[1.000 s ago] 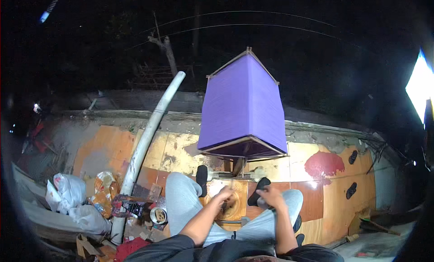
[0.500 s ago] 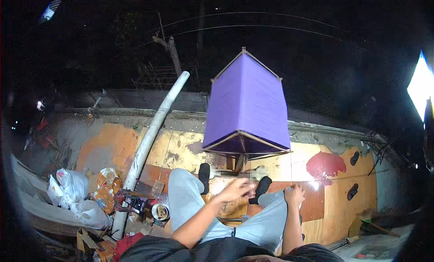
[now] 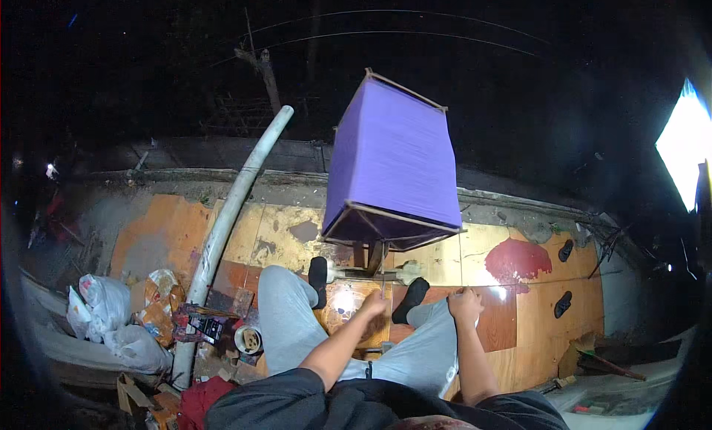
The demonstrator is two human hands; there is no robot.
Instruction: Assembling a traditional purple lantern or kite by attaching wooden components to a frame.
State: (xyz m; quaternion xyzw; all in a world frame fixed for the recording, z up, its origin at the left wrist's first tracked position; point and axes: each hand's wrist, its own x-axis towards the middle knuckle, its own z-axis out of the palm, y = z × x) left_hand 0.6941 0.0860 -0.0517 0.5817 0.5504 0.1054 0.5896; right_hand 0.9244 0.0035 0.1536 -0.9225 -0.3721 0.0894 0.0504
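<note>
A purple cloth-covered box frame (image 3: 397,148), with thin sticks along its edges, stands in front of me on a wooden post (image 3: 377,258). Its underside is open and shows the inner sticks. My left hand (image 3: 373,306) is closed between my knees, just below the post. A thin upright line meets its fingertips, but I cannot tell whether it is thread or stick. Over my right knee, my right hand (image 3: 465,305) has its fingers curled together, and anything inside them is too small to make out.
A long pale pole (image 3: 233,222) slants past my left leg. Near it are white plastic bags (image 3: 111,311), a small white tub (image 3: 248,339) and a black device (image 3: 205,328). Dark slippers (image 3: 564,304) lie at the right on the patchwork board floor (image 3: 549,333). A bright lamp (image 3: 684,144) shines at far right.
The purple box frame has turned, so one side faces me more broadly. My left hand has gone from spread fingers to closed and moved down-left. The whole view has shifted slightly.
</note>
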